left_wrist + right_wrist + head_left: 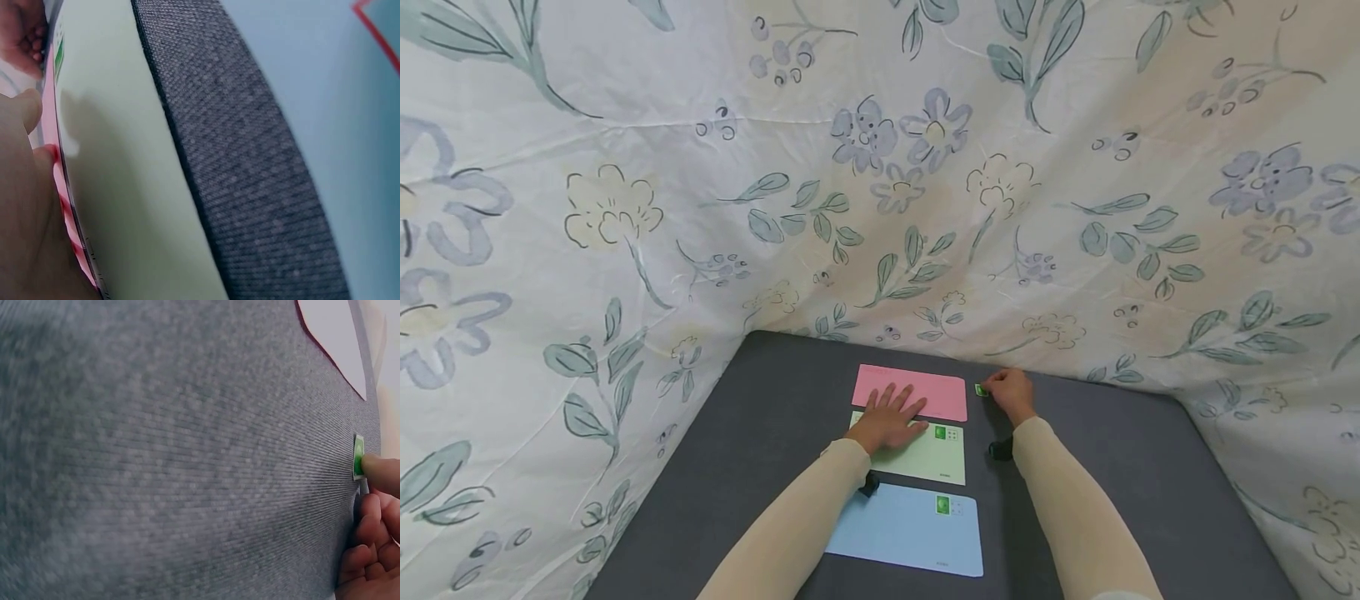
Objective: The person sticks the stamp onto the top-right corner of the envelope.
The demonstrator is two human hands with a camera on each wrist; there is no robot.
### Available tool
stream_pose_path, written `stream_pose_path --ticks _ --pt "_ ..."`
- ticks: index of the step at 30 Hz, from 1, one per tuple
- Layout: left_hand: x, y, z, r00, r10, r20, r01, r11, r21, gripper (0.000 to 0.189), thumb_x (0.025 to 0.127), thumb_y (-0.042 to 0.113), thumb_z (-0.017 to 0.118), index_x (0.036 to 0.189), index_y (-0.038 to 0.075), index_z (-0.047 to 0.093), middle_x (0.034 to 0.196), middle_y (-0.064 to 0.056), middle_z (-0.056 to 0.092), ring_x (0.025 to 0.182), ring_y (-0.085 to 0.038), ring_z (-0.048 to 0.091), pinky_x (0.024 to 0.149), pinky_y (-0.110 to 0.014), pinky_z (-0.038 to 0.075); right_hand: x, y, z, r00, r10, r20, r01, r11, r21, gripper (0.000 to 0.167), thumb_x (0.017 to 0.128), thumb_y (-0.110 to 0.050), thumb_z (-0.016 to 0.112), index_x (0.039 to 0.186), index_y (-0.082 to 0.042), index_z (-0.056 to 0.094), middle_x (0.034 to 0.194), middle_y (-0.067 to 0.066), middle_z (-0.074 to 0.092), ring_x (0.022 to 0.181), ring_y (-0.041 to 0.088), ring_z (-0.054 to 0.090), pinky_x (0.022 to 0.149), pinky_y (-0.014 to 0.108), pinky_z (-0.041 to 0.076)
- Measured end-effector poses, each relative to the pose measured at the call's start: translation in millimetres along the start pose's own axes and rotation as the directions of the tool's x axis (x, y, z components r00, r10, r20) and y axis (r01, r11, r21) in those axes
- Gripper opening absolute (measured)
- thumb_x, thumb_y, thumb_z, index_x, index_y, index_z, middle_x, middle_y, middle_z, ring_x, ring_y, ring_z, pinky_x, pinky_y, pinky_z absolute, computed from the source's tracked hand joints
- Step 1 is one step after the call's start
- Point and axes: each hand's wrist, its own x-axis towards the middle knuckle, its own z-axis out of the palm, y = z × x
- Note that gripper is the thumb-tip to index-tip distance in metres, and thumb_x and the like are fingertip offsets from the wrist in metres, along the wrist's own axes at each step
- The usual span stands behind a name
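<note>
My left hand (887, 423), fingers spread, rests across the pink envelope (946, 396) and the light green envelope (925, 458). To the right of the pink one, my right hand (1011, 392) pinches a small green postage stamp (981, 390) close to the dark surface. In the right wrist view the stamp (358, 457) is between thumb and fingertips, the other fingers curled. The green envelope carries a green stamp (941, 432) at its upper right. Nearest me, the light blue envelope (917, 533) has a similar stamp (942, 505); my left sleeve covers its left end.
The envelopes lie in a column on a dark grey cloth-covered table (1097, 467). A white floral curtain (880, 167) hangs behind and along the sides. Each wrist wears a small black device, one of them the right wrist device (1001, 450).
</note>
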Motion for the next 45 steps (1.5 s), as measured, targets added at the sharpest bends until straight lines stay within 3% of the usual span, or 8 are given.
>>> stream_pose_path --ticks 3,11,21,28,45 --pt "-4.2 1.4 -4.1 1.000 0.001 -0.008 -0.001 1.000 0.022 0.068 0.113 0.064 0.031 0.174 0.035 0.027 0.182 0.000 0.013 0.167 -0.032 0.007 0.131 -0.058 0.006 1.9 1.7 -0.9 1.000 0.016 0.013 -0.017 0.999 0.039 0.020 0.101 -0.018 0.077 0.102 0.002 0.080 0.103 0.016 0.074 0.091 0.031 0.060 0.078 0.043 0.049" --pt "-4.2 -0.2 -2.3 1.000 0.002 -0.020 -0.002 1.000 0.006 0.068 0.112 0.066 0.030 0.174 0.037 0.026 0.182 0.001 0.013 0.167 -0.032 0.006 0.131 -0.058 0.004 -1.0 6.2 -4.0 1.000 0.004 0.008 -0.005 0.992 0.123 0.019 0.104 -0.019 0.076 0.104 0.000 0.078 0.107 0.016 0.070 0.095 0.032 0.057 0.080 0.042 0.047" --pt "-4.1 -0.8 -2.6 1.000 0.020 -0.018 -0.020 1.000 0.022 0.069 0.112 0.065 0.030 0.174 0.034 0.027 0.182 -0.001 0.014 0.166 -0.034 0.009 0.131 -0.060 0.008 -3.2 8.2 -0.5 0.999 -0.041 -0.031 0.044 0.996 0.075 0.019 0.104 -0.016 0.076 0.113 0.001 0.080 0.112 0.018 0.075 0.098 0.034 0.062 0.086 0.046 0.052" --pt "-4.4 0.0 -4.6 1.000 0.020 -0.017 -0.020 1.000 0.017 0.069 0.112 0.065 0.030 0.174 0.035 0.027 0.182 -0.001 0.013 0.166 -0.034 0.007 0.131 -0.060 0.007 -0.6 10.1 -0.5 0.997 -0.067 -0.029 0.069 0.996 0.059 0.016 0.103 -0.015 0.076 0.107 0.001 0.081 0.109 0.018 0.075 0.096 0.034 0.062 0.084 0.047 0.051" --pt "-2.4 1.3 -7.3 1.000 0.014 -0.006 -0.014 1.000 -0.007 0.066 0.114 0.061 0.033 0.174 0.034 0.026 0.182 -0.001 0.012 0.167 -0.033 0.006 0.131 -0.060 0.005 7.0 11.8 2.2 0.998 -0.039 -0.039 0.040 0.998 0.047 0.021 0.101 -0.022 0.081 0.098 -0.001 0.080 0.100 0.013 0.073 0.091 0.031 0.059 0.077 0.041 0.046"
